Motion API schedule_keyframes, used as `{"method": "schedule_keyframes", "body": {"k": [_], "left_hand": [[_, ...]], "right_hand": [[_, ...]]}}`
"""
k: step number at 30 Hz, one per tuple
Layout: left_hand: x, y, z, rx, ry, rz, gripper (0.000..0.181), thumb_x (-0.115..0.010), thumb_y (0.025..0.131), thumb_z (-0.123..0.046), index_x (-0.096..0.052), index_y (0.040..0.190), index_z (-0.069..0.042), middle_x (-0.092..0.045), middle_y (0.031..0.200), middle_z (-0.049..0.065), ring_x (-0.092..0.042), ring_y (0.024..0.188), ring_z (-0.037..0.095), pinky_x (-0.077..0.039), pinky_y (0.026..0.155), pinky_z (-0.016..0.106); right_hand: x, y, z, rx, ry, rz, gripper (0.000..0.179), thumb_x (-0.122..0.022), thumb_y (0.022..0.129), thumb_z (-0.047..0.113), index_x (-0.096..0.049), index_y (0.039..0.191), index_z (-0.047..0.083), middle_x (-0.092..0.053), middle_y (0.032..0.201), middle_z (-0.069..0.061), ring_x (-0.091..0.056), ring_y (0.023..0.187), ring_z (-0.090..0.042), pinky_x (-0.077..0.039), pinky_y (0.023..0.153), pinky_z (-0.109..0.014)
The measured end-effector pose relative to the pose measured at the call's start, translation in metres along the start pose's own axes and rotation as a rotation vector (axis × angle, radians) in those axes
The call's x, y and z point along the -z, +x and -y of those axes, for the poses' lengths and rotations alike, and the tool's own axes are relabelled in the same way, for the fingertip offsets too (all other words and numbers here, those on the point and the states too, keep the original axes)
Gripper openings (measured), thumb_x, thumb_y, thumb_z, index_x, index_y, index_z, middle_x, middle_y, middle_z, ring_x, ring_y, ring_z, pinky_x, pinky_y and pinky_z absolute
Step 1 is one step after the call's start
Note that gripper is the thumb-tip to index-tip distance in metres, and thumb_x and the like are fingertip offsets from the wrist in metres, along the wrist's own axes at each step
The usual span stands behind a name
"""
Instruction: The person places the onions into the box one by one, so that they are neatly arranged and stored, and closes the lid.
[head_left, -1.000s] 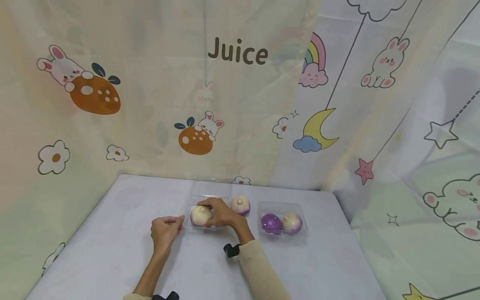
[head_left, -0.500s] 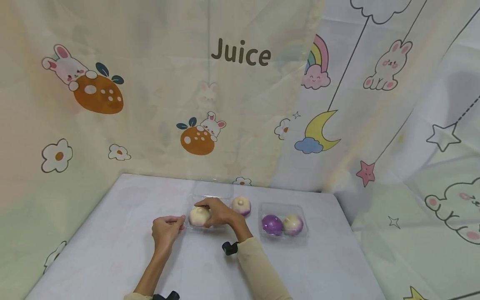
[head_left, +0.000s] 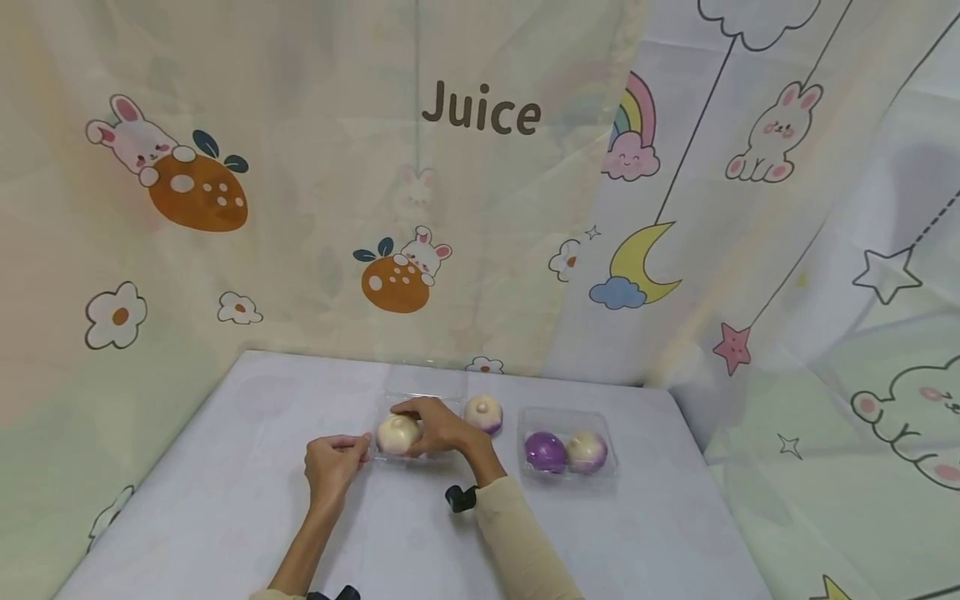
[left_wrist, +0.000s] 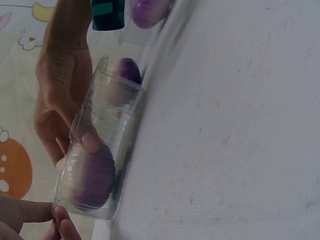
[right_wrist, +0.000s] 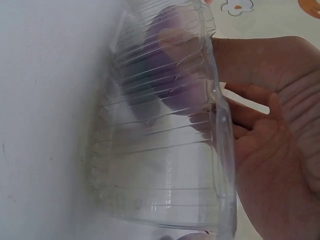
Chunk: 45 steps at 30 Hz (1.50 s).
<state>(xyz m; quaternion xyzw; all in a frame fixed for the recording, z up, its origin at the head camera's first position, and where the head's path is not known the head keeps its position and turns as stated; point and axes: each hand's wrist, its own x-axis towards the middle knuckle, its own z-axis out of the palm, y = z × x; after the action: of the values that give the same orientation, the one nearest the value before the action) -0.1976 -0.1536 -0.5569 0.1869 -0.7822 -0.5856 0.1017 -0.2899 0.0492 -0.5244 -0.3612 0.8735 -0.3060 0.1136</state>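
1. One cream-and-purple bulb (head_left: 395, 436) is seated at the left end of a clear clamshell box (right_wrist: 150, 175) on the worktop (head_left: 420, 542); onion or turnip cannot be told.
2. Position from grip: the bulb lies just left of the palm of the right hand (head_left: 442, 429), which is nearer and in contact.
3. Right grip: curled partway, spread about the bulb's width; the bulb is held between thumb on the near side and fingers on the far side.
4. Left grip: the box's left rim is pinched between thumb and fingertips of the left hand (head_left: 330, 467).
5. Axes: the box's length is set left to right, its lid (head_left: 425, 379) laid back behind; no long axis is made out in the bulb.
6. Appearance: rounded, smooth; cream above, purple shading below.
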Motion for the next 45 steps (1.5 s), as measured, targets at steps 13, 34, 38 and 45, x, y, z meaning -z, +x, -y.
{"method": "schedule_keyframes", "body": {"k": [13, 34, 38, 45], "left_hand": [[-0.001, 0.0, 0.001, -0.02, -0.003, -0.012, 0.024, -0.079, 0.098, -0.014, -0.081, 0.096, 0.01, -0.076, 0.068, 0.004, -0.075, 0.062, 0.021, -0.056, 0.053, 0.019], [0.0, 0.0, 0.002, -0.012, -0.002, 0.007, 0.027, -0.078, 0.1, -0.016, -0.08, 0.098, 0.01, -0.077, 0.07, 0.006, -0.074, 0.063, 0.02, -0.055, 0.053, 0.019], [-0.001, 0.0, 0.001, -0.012, -0.002, 0.003, 0.027, -0.078, 0.1, -0.016, -0.08, 0.098, 0.011, -0.077, 0.07, 0.006, -0.074, 0.063, 0.02, -0.055, 0.052, 0.019], [-0.001, 0.0, 0.002, -0.024, -0.007, 0.003, 0.027, -0.077, 0.1, -0.015, -0.079, 0.099, 0.012, -0.077, 0.07, 0.006, -0.076, 0.065, 0.023, -0.056, 0.053, 0.018]], "right_hand": [[0.003, -0.002, -0.002, -0.022, 0.039, 0.01, 0.082, -0.099, 0.079, 0.01, -0.062, 0.152, 0.003, -0.069, 0.151, -0.011, -0.068, 0.138, -0.024, -0.053, 0.122, -0.03], [0.013, -0.013, -0.005, -0.064, 0.055, -0.019, 0.088, -0.104, 0.074, 0.018, -0.063, 0.151, 0.004, -0.07, 0.151, -0.011, -0.069, 0.137, -0.027, -0.055, 0.119, -0.032], [0.018, -0.018, -0.005, -0.084, 0.059, -0.027, 0.089, -0.104, 0.073, 0.018, -0.063, 0.151, 0.004, -0.07, 0.15, -0.011, -0.068, 0.138, -0.028, -0.055, 0.12, -0.035], [0.024, -0.023, -0.007, -0.062, 0.07, -0.06, 0.086, -0.103, 0.074, 0.013, -0.064, 0.149, 0.001, -0.071, 0.147, -0.017, -0.07, 0.136, -0.032, -0.057, 0.119, -0.039]]}}
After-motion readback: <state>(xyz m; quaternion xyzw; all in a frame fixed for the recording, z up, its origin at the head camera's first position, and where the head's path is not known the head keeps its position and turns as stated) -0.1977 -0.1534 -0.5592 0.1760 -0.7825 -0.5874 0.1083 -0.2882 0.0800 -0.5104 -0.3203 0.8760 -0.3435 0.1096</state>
